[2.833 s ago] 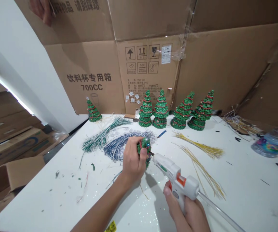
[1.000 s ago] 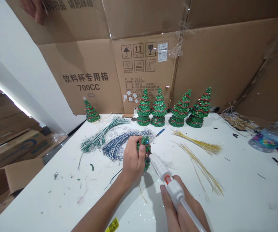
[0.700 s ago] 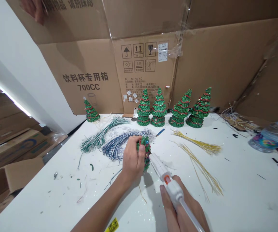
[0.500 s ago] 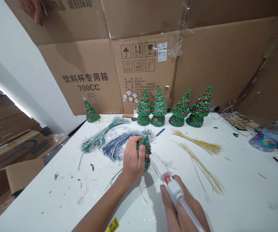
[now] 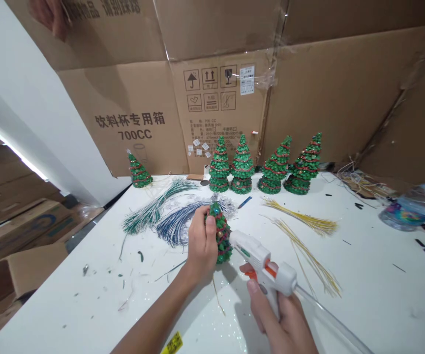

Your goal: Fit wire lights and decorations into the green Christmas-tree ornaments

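Note:
My left hand (image 5: 202,246) is closed around a small green Christmas tree (image 5: 223,241) with red garland and tiny coloured balls, held nearly upright just over the white table. In my right hand (image 5: 281,314) is a white hot glue gun (image 5: 255,255) with an orange trigger, a clear glue stick (image 5: 330,314) sticking out of its back end. The gun's nozzle points left and is at the tree's right side; whether it touches cannot be made out. Behind my left hand lie a bundle of blue wires (image 5: 183,221) and a bundle of green wires (image 5: 157,206).
Several similar trees (image 5: 242,169) stand along the back, with a smaller tree (image 5: 138,169) at the left. Yellow wires (image 5: 308,216) and a plastic bottle (image 5: 408,209) lie to the right. Cardboard boxes (image 5: 220,29) wall the back. Another person's hand (image 5: 52,17) shows at top left.
The glue gun has turned, its back end swinging right and up, so its side and trigger show. The held tree has straightened and faces me more fully.

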Available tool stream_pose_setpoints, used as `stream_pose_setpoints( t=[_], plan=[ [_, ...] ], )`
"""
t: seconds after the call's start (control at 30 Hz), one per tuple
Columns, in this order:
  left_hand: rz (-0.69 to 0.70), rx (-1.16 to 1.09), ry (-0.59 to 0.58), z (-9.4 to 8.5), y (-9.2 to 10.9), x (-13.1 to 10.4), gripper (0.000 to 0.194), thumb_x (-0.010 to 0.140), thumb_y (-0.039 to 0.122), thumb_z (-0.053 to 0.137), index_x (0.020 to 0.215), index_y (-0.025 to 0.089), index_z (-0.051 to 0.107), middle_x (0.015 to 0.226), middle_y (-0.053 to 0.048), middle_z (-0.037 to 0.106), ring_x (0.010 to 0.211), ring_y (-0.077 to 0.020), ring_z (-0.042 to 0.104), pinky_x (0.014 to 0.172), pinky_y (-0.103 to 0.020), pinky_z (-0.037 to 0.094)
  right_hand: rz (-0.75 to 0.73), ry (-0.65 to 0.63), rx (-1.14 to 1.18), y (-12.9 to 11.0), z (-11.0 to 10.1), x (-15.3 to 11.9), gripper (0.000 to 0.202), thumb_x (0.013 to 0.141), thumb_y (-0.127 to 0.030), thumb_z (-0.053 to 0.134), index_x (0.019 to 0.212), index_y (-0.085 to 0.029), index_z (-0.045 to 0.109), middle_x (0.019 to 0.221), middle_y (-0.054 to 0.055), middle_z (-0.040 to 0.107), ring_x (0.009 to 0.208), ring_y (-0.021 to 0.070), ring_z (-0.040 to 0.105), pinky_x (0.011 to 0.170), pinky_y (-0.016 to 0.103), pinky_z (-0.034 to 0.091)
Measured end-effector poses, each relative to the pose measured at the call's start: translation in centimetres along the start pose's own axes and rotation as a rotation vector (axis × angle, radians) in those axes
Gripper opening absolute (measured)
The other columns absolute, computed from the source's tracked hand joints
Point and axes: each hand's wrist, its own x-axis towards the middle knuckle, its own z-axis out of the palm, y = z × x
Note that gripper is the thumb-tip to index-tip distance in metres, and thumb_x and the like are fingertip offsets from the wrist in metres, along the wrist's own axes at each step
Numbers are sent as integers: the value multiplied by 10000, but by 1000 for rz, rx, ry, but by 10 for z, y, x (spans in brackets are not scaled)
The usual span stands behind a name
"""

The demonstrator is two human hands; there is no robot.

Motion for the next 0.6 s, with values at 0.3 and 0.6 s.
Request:
stream_pose_setpoints(
  t=[0.3, 0.6],
  plan=[
    [-198, -215, 87, 3, -3, 10, 503, 1098, 657, 339, 963, 230, 568, 914, -34, 585, 884, -213, 557, 871, -348, 464, 239, 27, 373, -4, -14, 7, 679, 786, -719, 811, 1177, -190, 646, 652, -28, 604, 495, 126, 465, 451, 236, 357],
    [-266, -273, 69, 4, -7, 10, 548, 1061, 714, 376, 951, 226, 598, 931, -65, 621, 918, -239, 594, 933, -388, 509, 196, 49, 89, 23, -33, 17, 532, 786, -688, 809, 993, -206, 718, 708, 16, 650, 581, 182, 564, 477, 274, 454]
  ],
)
